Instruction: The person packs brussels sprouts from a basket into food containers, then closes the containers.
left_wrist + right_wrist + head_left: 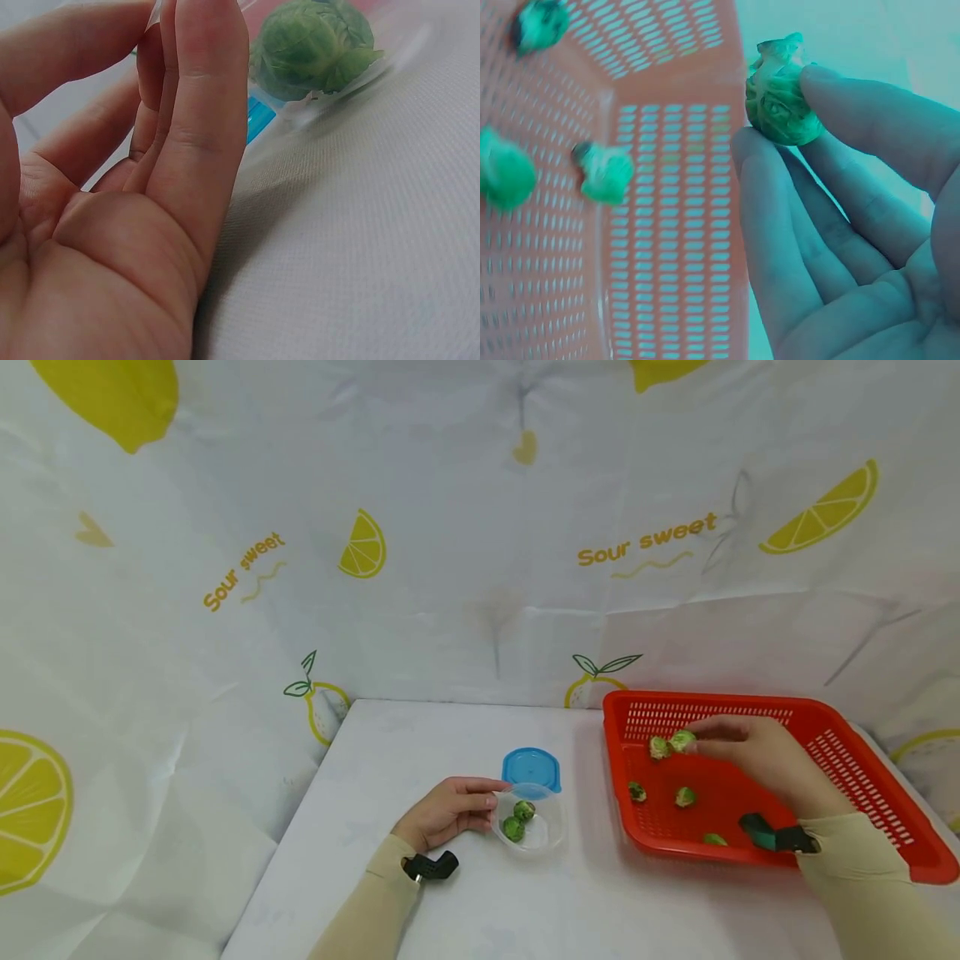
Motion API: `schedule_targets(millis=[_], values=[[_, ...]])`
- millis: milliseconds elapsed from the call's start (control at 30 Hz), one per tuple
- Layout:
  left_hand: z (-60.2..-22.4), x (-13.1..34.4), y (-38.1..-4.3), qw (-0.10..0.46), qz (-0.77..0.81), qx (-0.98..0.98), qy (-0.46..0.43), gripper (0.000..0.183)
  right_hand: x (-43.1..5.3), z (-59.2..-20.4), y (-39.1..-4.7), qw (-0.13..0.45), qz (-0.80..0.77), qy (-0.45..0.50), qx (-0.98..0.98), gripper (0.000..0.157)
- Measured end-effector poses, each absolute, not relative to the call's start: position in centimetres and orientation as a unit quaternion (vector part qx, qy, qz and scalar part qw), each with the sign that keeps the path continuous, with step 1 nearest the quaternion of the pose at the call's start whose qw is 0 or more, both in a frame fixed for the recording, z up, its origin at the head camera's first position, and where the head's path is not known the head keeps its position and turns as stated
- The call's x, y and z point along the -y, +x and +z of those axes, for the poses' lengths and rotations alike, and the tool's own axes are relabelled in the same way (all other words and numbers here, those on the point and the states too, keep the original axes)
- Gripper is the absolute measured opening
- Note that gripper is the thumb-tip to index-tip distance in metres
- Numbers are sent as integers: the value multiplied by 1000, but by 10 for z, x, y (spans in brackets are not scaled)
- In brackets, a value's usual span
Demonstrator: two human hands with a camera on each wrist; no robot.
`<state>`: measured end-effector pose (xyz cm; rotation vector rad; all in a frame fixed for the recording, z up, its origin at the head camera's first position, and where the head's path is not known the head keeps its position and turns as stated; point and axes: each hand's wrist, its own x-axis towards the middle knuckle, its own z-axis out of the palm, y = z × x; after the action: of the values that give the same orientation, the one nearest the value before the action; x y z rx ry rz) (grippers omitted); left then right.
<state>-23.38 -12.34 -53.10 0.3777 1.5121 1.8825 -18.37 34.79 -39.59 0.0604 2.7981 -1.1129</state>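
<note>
My left hand pinches the rim of a small clear plastic container between thumb and fingers. The container stands on the table with two Brussels sprouts inside; one sprout shows large in the left wrist view. Over the red basket, my right hand pinches a Brussels sprout between thumb and fingertips. Several other sprouts lie in the basket, among them one sprout near its middle and another sprout by the left wall.
A blue lid lies just behind the clear container, which partly overlaps it in the head view. The white-covered table meets a lemon-printed cloth backdrop at its rear. Perforated walls surround the basket at the right side of the table.
</note>
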Motion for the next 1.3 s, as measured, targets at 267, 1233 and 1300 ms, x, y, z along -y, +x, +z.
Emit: schedule_targets(millis=[267, 1233, 1300], values=[[-530, 124, -234, 345, 723, -582, 140, 41, -318, -391, -165, 37, -394, 39, -917, 67], [-531, 122, -237, 346, 716, -589, 145, 43, -163, -409, -141, 29, -486, -37, -873, 29], [-532, 123, -236, 345, 718, -588, 142, 42, -159, -412, -142, 31, -483, -45, -874, 28]])
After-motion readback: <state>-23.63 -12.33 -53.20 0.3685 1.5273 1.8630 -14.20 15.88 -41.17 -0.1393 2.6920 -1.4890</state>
